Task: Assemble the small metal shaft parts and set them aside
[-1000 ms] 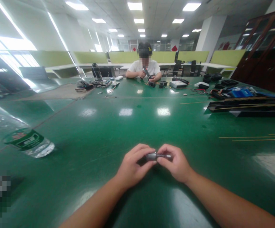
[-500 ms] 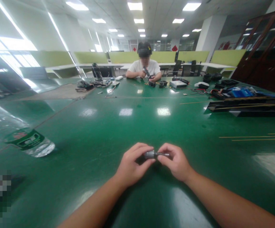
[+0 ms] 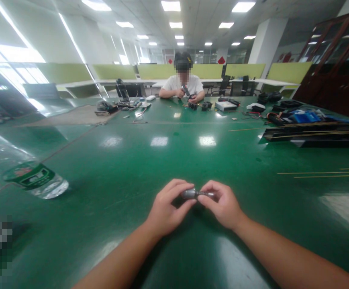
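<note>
Both of my hands meet low over the green table (image 3: pixel 162 160) and pinch one small grey metal part (image 3: pixel 192 194), a short cylinder with a thin shaft pointing right. My left hand (image 3: pixel 165 208) is closed round the thicker cylinder end. My right hand (image 3: pixel 222 204) grips the thin shaft between thumb and fingers. The middle of the part shows between the two hands; its ends are hidden by my fingers.
A clear plastic water bottle (image 3: pixel 26 172) with a green label lies on its side at the left. Thin brass rods (image 3: pixel 321 174) lie at the right, with black trays (image 3: pixel 315 136) and parts behind. Across the table a person in a white shirt (image 3: pixel 182 86) handles small black parts.
My hands and the metal part have drifted slightly up and away from me. The grip looks the same.
</note>
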`<state>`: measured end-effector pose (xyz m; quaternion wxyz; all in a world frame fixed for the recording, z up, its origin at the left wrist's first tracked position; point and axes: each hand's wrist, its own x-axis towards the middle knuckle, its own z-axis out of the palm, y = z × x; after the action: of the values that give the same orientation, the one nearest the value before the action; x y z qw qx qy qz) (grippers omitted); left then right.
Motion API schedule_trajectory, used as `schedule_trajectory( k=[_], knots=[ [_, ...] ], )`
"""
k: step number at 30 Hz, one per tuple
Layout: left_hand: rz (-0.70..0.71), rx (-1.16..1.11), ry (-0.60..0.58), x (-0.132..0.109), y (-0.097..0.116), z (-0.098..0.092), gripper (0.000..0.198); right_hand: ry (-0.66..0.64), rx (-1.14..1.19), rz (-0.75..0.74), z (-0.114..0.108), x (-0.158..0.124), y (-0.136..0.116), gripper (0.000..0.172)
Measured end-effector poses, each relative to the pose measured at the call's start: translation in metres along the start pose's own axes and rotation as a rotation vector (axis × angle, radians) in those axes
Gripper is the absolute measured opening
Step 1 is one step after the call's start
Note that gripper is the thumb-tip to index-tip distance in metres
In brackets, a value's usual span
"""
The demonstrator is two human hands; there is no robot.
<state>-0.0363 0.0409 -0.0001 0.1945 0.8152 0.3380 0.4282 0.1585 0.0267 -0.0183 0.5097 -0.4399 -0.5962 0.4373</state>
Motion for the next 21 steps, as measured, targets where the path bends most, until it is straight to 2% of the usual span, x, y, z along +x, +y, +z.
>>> schedule_trajectory(
  k=[21],
  knots=[
    [-0.043,0.022,0.038,0.0016,-0.001,-0.0048,0.025,0.024,0.011,0.025,-0.0018,0.0,0.0058,0.014]
  ],
)
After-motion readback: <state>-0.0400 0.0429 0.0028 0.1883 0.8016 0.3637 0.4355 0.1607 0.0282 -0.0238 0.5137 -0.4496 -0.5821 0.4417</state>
